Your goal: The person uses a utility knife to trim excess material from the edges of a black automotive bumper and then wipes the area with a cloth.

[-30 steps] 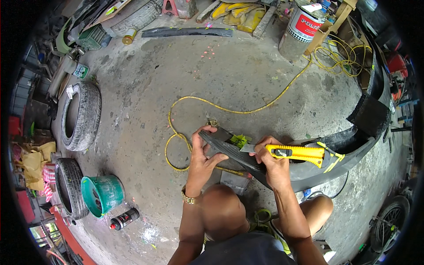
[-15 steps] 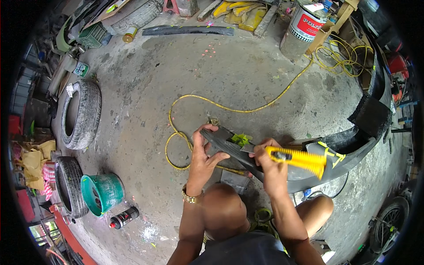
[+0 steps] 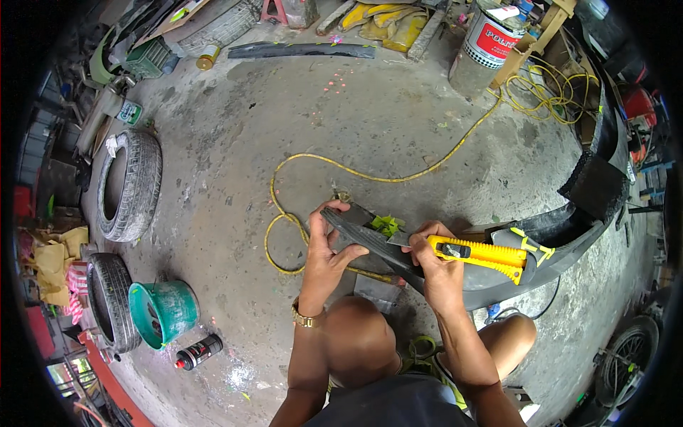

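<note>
A long, curved black plastic piece that looks like a car bumper (image 3: 601, 226) stretches from the right side to its narrow end in front of me. My left hand (image 3: 329, 263) grips that end, thumb along the near face and fingers over the top edge. In my right hand (image 3: 442, 277) is a yellow utility knife (image 3: 491, 257), its handle pointing right. The blade is out and its tip lies close to a crumpled bit of yellow-green tape (image 3: 387, 225) on the bumper's end; whether it touches is hard to tell. More yellow-green tape shows on the bumper farther right.
A yellow hose (image 3: 398, 178) loops over the concrete floor beyond my hands. To the left are two tires (image 3: 135, 188), a green bucket (image 3: 183, 309) and a black bottle (image 3: 200, 351). A large tin can (image 3: 475, 67) stands far right. A dark strip (image 3: 302, 50) lies at the back.
The knife handle was blurred and is sharp now, with its rear end slightly lower. Both hands keep nearly the same place on the bumper and the knife.
</note>
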Action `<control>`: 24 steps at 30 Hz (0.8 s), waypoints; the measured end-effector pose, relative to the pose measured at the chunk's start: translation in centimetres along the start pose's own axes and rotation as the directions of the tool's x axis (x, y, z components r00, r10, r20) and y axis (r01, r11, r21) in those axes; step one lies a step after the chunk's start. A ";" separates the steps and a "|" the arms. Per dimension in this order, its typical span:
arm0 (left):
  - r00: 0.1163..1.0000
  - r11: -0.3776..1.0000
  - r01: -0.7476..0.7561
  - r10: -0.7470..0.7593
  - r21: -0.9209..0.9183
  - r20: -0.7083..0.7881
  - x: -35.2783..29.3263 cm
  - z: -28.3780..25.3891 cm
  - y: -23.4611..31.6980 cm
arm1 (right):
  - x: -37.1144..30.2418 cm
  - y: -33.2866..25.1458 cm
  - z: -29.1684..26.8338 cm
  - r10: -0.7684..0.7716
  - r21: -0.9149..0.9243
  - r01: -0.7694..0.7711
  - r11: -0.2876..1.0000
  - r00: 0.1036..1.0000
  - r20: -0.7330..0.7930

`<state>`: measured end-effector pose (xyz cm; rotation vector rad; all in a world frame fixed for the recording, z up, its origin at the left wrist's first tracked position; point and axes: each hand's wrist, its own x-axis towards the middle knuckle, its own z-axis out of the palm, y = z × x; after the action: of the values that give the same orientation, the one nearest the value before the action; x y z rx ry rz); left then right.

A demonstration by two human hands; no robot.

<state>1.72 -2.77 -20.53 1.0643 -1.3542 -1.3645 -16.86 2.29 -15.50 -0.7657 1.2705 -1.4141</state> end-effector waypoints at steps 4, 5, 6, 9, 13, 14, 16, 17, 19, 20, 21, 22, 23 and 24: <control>1.000 1.000 -0.008 0.008 0.001 0.003 0.0 -0.1 -0.2 | -0.1 0.0 0.3 -0.014 -0.030 0.014 0.999 1.000 -0.006; 1.000 1.000 -0.010 0.010 -0.018 0.001 0.0 0.0 0.0 | -0.2 0.0 0.3 -0.027 -0.041 0.027 0.999 1.000 -0.007; 1.000 0.999 -0.013 0.013 -0.038 -0.001 0.1 0.1 0.1 | -0.2 0.0 0.2 -0.027 -0.041 0.027 0.999 1.000 -0.007; 1.000 0.999 -0.004 0.004 0.037 0.001 0.0 0.0 0.1 | -0.4 0.2 0.3 -0.153 -0.200 0.158 0.967 0.987 0.042; 1.000 0.999 -0.007 0.006 0.050 0.010 0.0 -0.1 0.3 | -0.1 0.0 0.3 -0.023 -0.046 0.021 0.999 0.999 -0.041; 1.000 1.000 -0.011 0.011 0.023 0.006 0.0 0.0 0.3 | 0.1 -0.5 0.3 0.131 0.099 -0.127 0.987 0.991 -0.031; 1.000 1.000 -0.014 0.014 -0.007 0.003 -0.1 0.0 0.1 | 0.3 -0.6 0.3 0.134 0.178 -0.127 0.976 0.991 -0.027; 1.000 1.000 -0.009 0.009 -0.005 0.007 -0.1 0.0 0.0 | 0.3 -0.4 0.3 0.121 0.191 -0.111 0.975 0.992 -0.046; 1.000 1.000 -0.005 0.005 0.001 0.009 0.0 -0.1 0.1 | 0.2 -0.2 0.2 0.108 0.205 -0.094 0.974 0.992 -0.061; 1.000 1.000 -0.008 0.008 0.004 0.006 0.0 0.0 0.2 | 0.1 -0.1 0.1 0.065 0.128 -0.058 0.990 0.996 -0.054; 1.000 1.000 -0.011 0.011 0.004 0.006 0.0 0.1 0.2 | 0.0 0.0 0.1 0.022 0.048 -0.020 0.999 0.999 -0.047; 1.000 1.000 -0.010 0.010 0.003 0.008 0.0 0.1 0.2 | -0.1 0.1 0.1 0.022 0.047 -0.020 0.999 0.999 -0.049; 1.000 1.000 -0.007 0.007 -0.006 0.007 0.0 0.1 0.2 | -0.1 0.2 0.1 0.009 0.028 -0.008 1.000 0.999 -0.038; 1.000 1.000 -0.004 0.004 -0.012 0.004 0.0 0.1 0.2 | -0.1 0.2 0.1 -0.004 0.011 0.004 1.000 1.000 -0.025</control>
<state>1.68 -2.72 -20.32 1.0510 -1.3487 -1.3706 -16.69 2.39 -15.66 -0.7459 1.2799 -1.4363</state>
